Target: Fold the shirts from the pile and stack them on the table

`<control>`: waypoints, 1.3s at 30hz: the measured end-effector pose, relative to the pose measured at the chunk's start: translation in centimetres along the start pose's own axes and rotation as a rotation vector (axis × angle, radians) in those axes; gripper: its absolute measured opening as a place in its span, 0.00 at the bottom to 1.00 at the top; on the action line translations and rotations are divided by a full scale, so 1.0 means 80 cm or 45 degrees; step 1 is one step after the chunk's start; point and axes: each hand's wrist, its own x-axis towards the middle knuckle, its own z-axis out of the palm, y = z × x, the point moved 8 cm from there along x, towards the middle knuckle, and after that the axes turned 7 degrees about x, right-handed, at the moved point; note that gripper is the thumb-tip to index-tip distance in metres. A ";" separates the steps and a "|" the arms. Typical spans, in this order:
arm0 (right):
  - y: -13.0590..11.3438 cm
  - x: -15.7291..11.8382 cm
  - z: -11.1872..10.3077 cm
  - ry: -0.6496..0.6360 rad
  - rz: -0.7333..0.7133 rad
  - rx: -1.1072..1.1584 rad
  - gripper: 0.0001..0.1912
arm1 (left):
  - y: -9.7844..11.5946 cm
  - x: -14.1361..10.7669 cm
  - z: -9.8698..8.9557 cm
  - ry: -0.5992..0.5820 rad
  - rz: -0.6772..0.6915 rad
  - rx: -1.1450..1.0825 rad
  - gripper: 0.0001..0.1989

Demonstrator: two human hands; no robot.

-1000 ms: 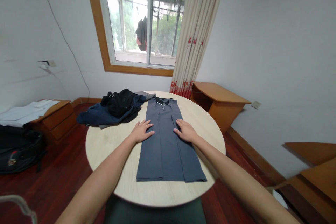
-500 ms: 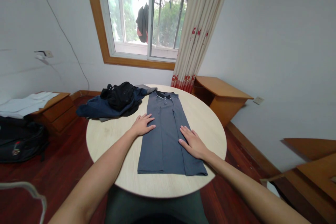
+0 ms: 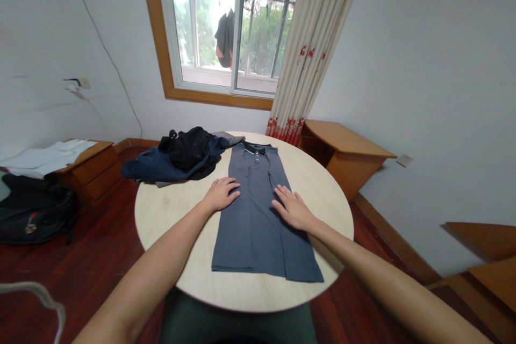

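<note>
A grey polo shirt point(image 3: 260, 236) lies flat on the round table point(image 3: 177, 209), its sides folded inward into a long strip. Its black collar point(image 3: 252, 148) with a white line and small buttons points toward the window. My left hand point(image 3: 221, 193) rests at the shirt's left edge, fingers extended and lying on the cloth. On the right part of the shirt lies my right hand point(image 3: 294, 209), palm down with its fingers spread. Neither hand grips the fabric.
A heap of dark clothes point(image 3: 181, 153) sits at the table's far left. Behind the table stand a wooden desk point(image 3: 346, 142) and a long curtain point(image 3: 310, 54). At left are a low drawer cabinet point(image 3: 91, 166) and a black bag point(image 3: 36, 207).
My right hand has shifted slightly up and left over the shirt. My left hand stays nearly in place. The whole view has turned a little to the left.
</note>
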 end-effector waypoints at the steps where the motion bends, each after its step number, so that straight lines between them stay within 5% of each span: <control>1: 0.010 0.023 -0.004 0.016 0.034 -0.002 0.36 | 0.001 0.001 -0.004 0.045 -0.001 -0.010 0.20; 11: 0.084 0.223 -0.010 0.064 0.178 -0.018 0.34 | 0.003 0.005 -0.015 0.102 -0.084 -0.103 0.08; 20: 0.135 0.336 0.016 0.013 0.298 -0.025 0.38 | 0.001 0.008 -0.010 0.056 -0.135 -0.175 0.10; 30: 0.197 0.393 0.009 0.124 0.332 0.119 0.47 | 0.007 0.015 -0.005 -0.048 -0.108 -0.261 0.13; 39: 0.230 0.366 -0.007 0.405 0.179 0.614 0.43 | -0.002 0.015 -0.011 0.029 -0.062 -0.319 0.13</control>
